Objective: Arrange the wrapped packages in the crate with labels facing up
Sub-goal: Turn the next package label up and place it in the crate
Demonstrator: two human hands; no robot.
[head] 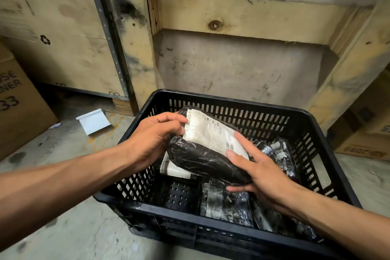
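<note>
Both hands hold one black wrapped package [202, 150] above the crate [230, 236], label up: left hand [152, 139] curled round its far-left end, right hand [259, 171] pinching the near-right edge. Next, I'd judge, it goes down flat on the bare floor at the near left.

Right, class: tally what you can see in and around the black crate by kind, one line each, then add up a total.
Black plastic crate: 1
Black wrapped packages: 4 visible, namely one held, one under it, one at the near wall, one at the right
Cardboard boxes: 2, left and right
White card on the floor: 1
Total: 8
</note>
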